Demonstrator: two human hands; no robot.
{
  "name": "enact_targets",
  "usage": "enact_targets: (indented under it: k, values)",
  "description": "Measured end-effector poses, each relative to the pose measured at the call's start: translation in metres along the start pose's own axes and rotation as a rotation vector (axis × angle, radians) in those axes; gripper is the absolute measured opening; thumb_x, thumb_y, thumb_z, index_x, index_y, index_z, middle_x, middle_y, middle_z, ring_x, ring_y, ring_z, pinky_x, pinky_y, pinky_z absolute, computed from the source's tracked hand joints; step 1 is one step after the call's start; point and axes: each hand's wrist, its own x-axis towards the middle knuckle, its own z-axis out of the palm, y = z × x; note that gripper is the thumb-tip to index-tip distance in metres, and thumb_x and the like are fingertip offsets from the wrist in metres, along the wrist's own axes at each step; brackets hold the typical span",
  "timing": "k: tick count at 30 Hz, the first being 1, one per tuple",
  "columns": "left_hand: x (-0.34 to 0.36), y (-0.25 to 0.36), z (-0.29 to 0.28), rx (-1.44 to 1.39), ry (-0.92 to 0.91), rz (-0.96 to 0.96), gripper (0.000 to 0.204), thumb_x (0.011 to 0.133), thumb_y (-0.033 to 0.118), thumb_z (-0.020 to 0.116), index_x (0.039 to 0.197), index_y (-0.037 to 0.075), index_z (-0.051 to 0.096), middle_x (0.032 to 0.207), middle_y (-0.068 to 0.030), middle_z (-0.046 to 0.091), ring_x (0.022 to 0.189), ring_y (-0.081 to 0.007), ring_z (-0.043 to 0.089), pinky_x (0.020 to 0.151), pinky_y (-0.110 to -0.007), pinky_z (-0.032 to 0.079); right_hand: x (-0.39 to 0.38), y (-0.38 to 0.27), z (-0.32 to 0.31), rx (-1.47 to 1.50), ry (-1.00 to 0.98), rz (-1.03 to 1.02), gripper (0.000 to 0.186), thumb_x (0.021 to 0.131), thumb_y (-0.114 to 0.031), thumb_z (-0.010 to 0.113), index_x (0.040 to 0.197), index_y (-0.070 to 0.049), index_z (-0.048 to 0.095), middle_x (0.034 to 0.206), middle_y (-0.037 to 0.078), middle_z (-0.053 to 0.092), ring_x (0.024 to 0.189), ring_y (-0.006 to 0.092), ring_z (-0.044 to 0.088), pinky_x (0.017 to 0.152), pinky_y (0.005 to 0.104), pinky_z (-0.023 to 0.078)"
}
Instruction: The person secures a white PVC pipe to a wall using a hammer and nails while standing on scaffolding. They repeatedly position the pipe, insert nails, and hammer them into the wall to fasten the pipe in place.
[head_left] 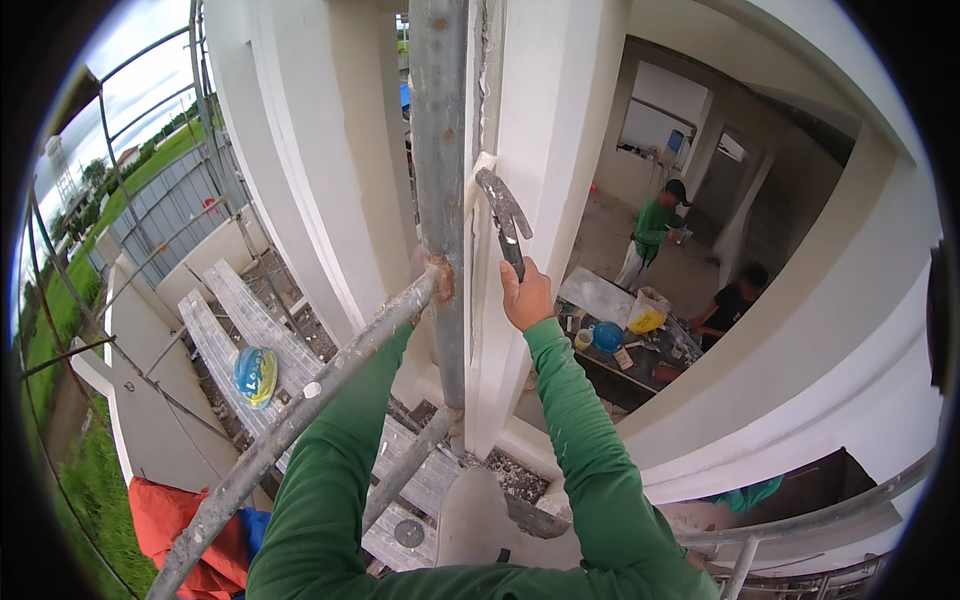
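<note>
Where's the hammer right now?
The hammer is in the right hand, at the head view's upper centre, just right of the upright metal pole.

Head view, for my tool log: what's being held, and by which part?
The right hand grips a hammer by its handle. Left hand, mostly hidden: can't tell.

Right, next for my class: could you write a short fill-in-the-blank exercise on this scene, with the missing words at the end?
1. The right hand grips the dark handle of a clawed tool, a ____.
2. In the picture, the upright metal pipe stands to the ____ of that hand.
3. The camera wearer's sleeves are ____ in colour.
4. At right, the other people in view number ____.

Missing words: hammer; left; green; two.
</note>
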Motion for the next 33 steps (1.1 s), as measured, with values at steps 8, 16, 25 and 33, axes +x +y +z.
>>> enact_targets:
  k: [8,16,25,33]
  values:
    - [-0.011,-0.021,-0.003,-0.011,0.02,-0.078,0.027,0.103,0.029,0.055,0.092,0.004,0.056,0.071,0.0,0.046,0.067,-0.013,0.043,0.06,-0.033,0.038,-0.034,0.003,-0.01,0.096,0.015,-0.073,0.037,0.098,-0.032,0.059,0.099,0.004,0.056,0.068,0.023,0.061,0.063,0.0438,0.064,0.056,0.0467,0.048]
    - [-0.007,-0.033,-0.003,-0.065,-0.001,-0.024,0.028,0.102,0.03,0.056,0.091,0.004,0.056,0.071,0.0007,0.046,0.066,-0.0124,0.043,0.06,-0.033,0.039,-0.018,0.032,-0.005,0.032,-0.052,-0.178,0.038,0.096,-0.037,0.06,0.101,0.001,0.058,0.07,0.02,0.062,0.064,0.0415,0.064,0.056,0.0449,0.049]
    - [-0.007,-0.023,-0.006,-0.009,-0.015,0.093,0.024,0.103,0.028,0.054,0.095,0.005,0.055,0.073,-0.0017,0.049,0.065,-0.0142,0.047,0.059,-0.033,0.042,-0.013,0.004,-0.001,0.057,0.084,-0.199,0.043,0.099,-0.04,0.058,0.091,0.001,0.054,0.061,0.022,0.059,0.06,0.0446,0.062,0.053,0.0469,0.048]
    - [-0.035,-0.035,0.001,-0.025,0.038,0.264,0.024,0.103,0.025,0.054,0.095,0.002,0.056,0.072,-0.0049,0.049,0.068,-0.0162,0.047,0.064,-0.036,0.042,-0.036,0.0,-0.014,0.097,-0.091,0.048,0.048,0.099,-0.044,0.056,0.091,0.003,0.055,0.064,0.023,0.058,0.062,0.0438,0.063,0.055,0.0455,0.047]
